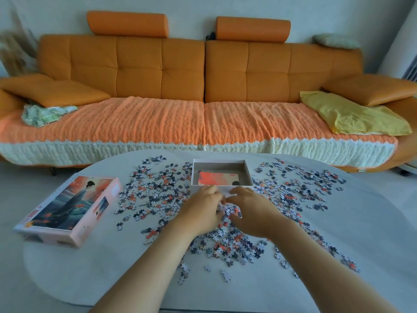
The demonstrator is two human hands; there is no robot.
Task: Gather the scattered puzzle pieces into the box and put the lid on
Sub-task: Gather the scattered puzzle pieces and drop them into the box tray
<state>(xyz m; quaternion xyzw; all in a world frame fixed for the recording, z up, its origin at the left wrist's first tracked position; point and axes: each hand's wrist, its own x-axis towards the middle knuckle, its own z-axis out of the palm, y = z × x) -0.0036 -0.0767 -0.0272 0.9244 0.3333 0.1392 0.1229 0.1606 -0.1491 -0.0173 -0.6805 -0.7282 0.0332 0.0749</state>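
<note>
We have both hands down in the thick of the puzzle pieces (232,211): the left hand (200,211) and right hand (250,208) face each other, fingers curled in round a small heap between them. The pieces look like thin, light die-cut card with knobbed edges, matte and a little grippy, so they should bunch but spill from a loose hold; we judge cupping from both sides beats pinching. More lie scattered on the smooth pale desk (90,256) to either side of the hands and back under the wrists. The box (218,166), a shallow stiff card tray with a printed sheet (217,178) inside, sits just beyond the fingertips. The glossy lid (67,206) lies well off to the left hand's outer side
</note>
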